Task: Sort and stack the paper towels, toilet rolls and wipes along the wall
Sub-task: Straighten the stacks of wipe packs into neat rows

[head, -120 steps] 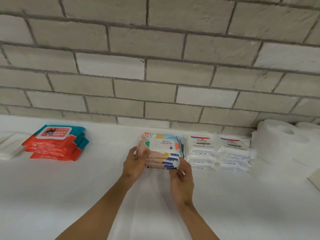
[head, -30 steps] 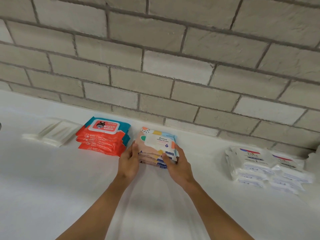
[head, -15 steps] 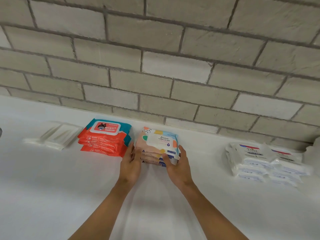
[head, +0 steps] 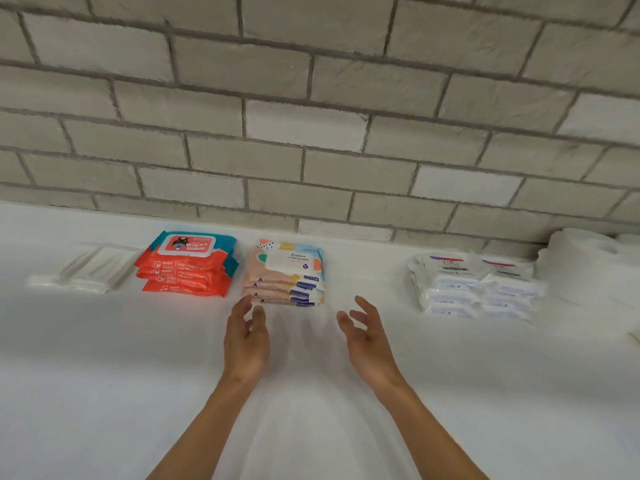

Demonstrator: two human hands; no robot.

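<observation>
A stack of pastel patterned wipe packs (head: 285, 275) lies on the white surface near the brick wall. Just left of it sits a stack of orange and teal wipe packs (head: 187, 263). My left hand (head: 246, 336) hovers in front of the pastel stack's left corner, fingers relaxed and holding nothing. Further right my right hand (head: 367, 336) is open too, clear of the stack. Two side-by-side stacks of white Dove wipe packs (head: 474, 284) lie to the right. White paper rolls (head: 588, 268) stand at the far right.
Flat white packets (head: 86, 270) lie at the far left by the orange stack. The grey brick wall (head: 311, 133) runs along the back of the white surface (head: 104, 375). A small pale object's corner (head: 635, 336) shows at the right edge.
Both hands have let go of the pastel wipe stack and drawn back toward me. The stack now rests beside the orange packs, having been moved left from beside the Dove packs.
</observation>
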